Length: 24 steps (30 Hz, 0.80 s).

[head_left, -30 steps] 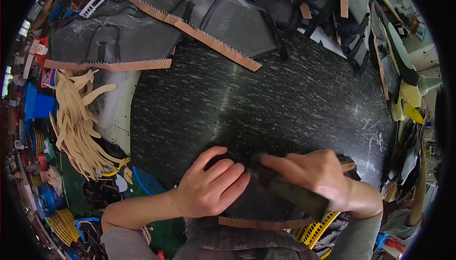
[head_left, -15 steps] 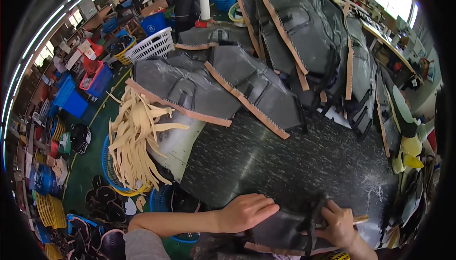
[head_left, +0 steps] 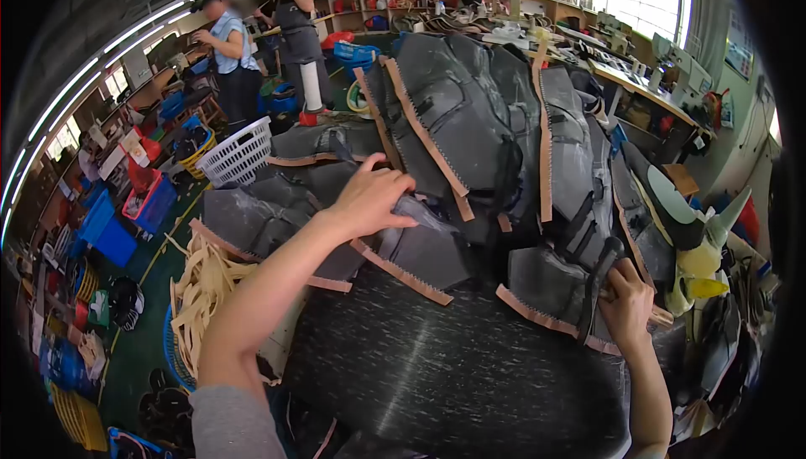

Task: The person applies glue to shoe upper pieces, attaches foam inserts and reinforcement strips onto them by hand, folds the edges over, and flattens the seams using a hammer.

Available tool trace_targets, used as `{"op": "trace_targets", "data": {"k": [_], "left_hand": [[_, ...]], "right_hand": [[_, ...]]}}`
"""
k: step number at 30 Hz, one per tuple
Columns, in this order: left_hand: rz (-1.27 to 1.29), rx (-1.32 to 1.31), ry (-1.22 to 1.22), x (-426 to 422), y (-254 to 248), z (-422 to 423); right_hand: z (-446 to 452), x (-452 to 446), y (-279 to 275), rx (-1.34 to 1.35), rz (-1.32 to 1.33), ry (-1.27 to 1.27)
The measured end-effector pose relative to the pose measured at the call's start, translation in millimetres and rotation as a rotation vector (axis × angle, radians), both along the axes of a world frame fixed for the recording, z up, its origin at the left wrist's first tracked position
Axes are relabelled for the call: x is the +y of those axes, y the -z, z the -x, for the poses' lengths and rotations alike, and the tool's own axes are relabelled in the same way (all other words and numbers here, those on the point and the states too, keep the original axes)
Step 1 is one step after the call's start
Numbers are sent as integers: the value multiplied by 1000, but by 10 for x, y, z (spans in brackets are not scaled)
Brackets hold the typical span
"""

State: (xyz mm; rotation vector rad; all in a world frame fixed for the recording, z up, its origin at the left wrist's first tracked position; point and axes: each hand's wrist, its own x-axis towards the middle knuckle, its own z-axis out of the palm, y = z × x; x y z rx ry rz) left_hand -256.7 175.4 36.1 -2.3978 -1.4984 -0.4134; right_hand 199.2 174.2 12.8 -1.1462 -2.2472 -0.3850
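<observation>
My left hand [head_left: 369, 197] is over the pile, its fingers and thumb closed on the upper part of a dark grey panel [head_left: 430, 259] with a tan, saw-toothed edge strip. At the right, my right hand [head_left: 628, 301] grips another dark grey panel [head_left: 541, 283], beside the black strap [head_left: 598, 287] that loops across it. This panel has the same kind of tan strip along its lower edge. My right fingertips are partly hidden behind the strap and the panel. Further similar panels [head_left: 457, 115] are heaped behind both hands.
A black speckled work surface [head_left: 437, 367] lies in front of me. Cream strips [head_left: 206, 291] hang over a blue basket [head_left: 178, 354] at the left. Behind stand a white basket [head_left: 238, 153] and several people. Yellow-and-white pieces [head_left: 705, 262] are at the right edge.
The view has lifted. My right hand has carried its panel from the near edge up to the pile's right side. My left hand has reached forward and taken hold of a panel there.
</observation>
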Motion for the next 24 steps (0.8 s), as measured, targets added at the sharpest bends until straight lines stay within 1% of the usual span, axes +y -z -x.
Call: {"op": "trace_targets", "data": {"k": [1, 3, 4, 5, 7, 8, 10, 11, 12, 13, 14, 16, 17, 18, 19, 20, 21, 22, 24], "left_hand": [[31, -22, 79, -212, -291, -115], [-118, -109, 147, -832, -701, -461], [-87, -164, 136, -1164, -922, -634], [-46, -227, 122, -1448, -1024, -781], [339, -604, 167, -1801, -850, -1029], [505, -742, 213, -1895, -547, -1159], [756, -649, 86, -2101, 3, -1466], [678, -532, 92, -2160, 274, -1567], [709, -541, 114, -2203, 452, -1615], [565, -412, 123, -2209, 570, -1630], [414, -282, 132, -2191, 622, -1644], [420, -327, 137, -2178, 575, -1670], [476, -249, 116, -2181, 518, -1662], [529, -170, 91, -2178, 458, -1664], [532, -171, 94, -2125, 366, -1687], [500, -207, 177, -2028, 266, -1727], [471, -244, 259, -1944, 225, -1769], [478, -251, 258, -1883, 266, -1827], [646, -469, 375, -1761, 426, -1982]], "right_hand": [[-29, -148, -66, 0, 12, 22], [-127, -429, -191, -14, 59, -61], [-208, -542, -259, -50, 100, -87], [-252, -610, -260, -64, 135, -72], [-331, -784, -254, 82, 211, -155], [-229, -929, -306, 222, 270, -145], [-124, -1149, -275, 523, 370, -83], [-4, -1326, -493, 468, 507, -44], [-78, -1334, -417, 359, 444, -225], [-142, -1336, -347, 250, 370, -412], [-199, -1435, -401, 143, 525, -435], [-198, -1553, -276, 170, 691, -594], [-190, -1618, -224, 32, 795, -561], [-208, -1671, -116, 31, 800, -558], [-219, -1713, 23, 64, 864, -520], [-226, -1716, 96, 93, 928, -485], [-231, -1701, 62, 66, 938, -488], [-221, -1690, 14, 61, 948, -487], [-185, -1666, -62, -43, 902, -513]]}}
